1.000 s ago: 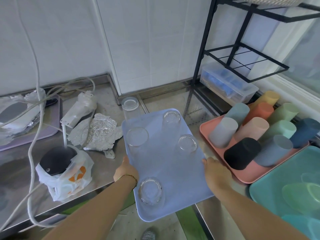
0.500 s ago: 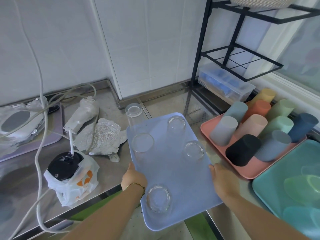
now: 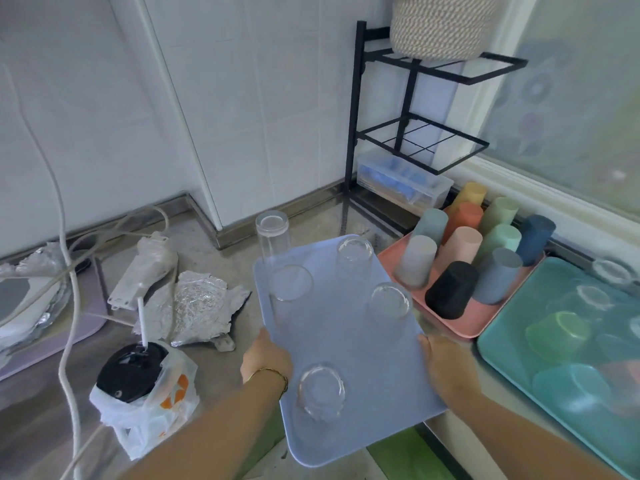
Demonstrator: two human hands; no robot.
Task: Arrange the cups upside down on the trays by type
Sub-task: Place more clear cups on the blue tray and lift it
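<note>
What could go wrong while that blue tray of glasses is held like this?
The blue tray juts past the edge of the counter, gripped only by the left hand and right hand; a tilt could slide the loose upturned glasses, the nearest glass first. Its far left corner is close to the tall glass on the counter and might knock it over.

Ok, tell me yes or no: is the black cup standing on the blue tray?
No, the black cup stands on the pink tray; the blue tray holds only clear glasses.
</note>
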